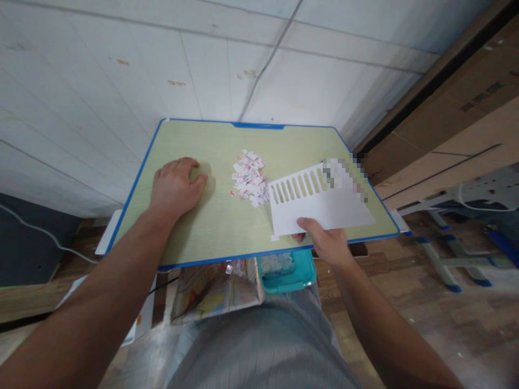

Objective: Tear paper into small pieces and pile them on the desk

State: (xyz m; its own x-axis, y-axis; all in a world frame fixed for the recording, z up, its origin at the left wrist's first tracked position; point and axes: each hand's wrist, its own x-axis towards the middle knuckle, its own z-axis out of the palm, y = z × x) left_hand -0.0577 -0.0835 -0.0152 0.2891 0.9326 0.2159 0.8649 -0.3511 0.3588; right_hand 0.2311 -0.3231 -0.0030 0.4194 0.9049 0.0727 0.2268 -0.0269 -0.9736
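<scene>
My right hand grips the near edge of a white slotted sheet, thumb on top and fingers underneath. A row of several long rounded slots runs along the sheet's far side; its far right part is pixelated. The sheet's left edge meets a heap of small white and pinkish paper scraps on the table. Left of the heap, my left hand rests on the tabletop with its thumb apart from the curved fingers. Nothing shows in its grasp, though some fingers are hidden.
The pale yellow-green table has a blue rim and stands by a white panelled wall. Below its front edge are a teal tub and a patterned bag. Large cardboard boxes stand on the right.
</scene>
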